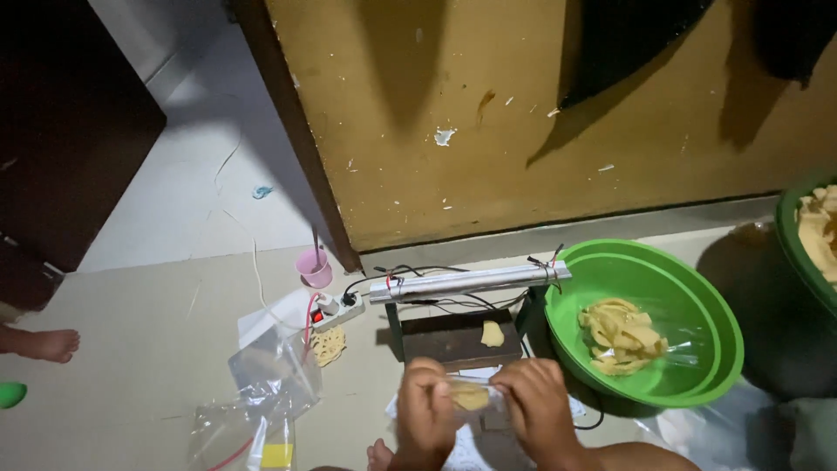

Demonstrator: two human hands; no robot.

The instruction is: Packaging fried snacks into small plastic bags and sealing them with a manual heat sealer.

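Note:
My left hand (425, 410) and my right hand (539, 401) together pinch a small clear plastic bag (472, 397) with yellow chips inside, low in the head view. Just beyond them stands a home-made bar sealer: a metal tube (466, 283) with wires over a dark wooden base (453, 338). One loose chip (493, 333) lies on that base. To the right a green basin (697, 301) holds a pile of yellow chips (621, 336).
A heap of clear bags (257, 392) lies on the floor at left, with a round cracker (329, 345) and a white power strip (338, 310). A pink cup (315, 267) stands by the door. Another green basin (806, 244) sits at far right. Someone's bare foot (48, 344) shows at left.

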